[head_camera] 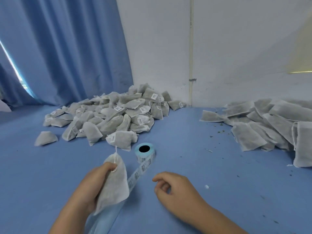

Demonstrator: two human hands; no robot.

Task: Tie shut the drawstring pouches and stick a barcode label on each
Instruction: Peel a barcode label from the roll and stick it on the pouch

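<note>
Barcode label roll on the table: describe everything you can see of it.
The barcode label roll sits on the blue table, its dark hollow core opening upward, liner pale blue. A strip of white barcode labels unwinds toward the person and passes under the pouch held in the left hand. The right hand does not touch it.
</note>
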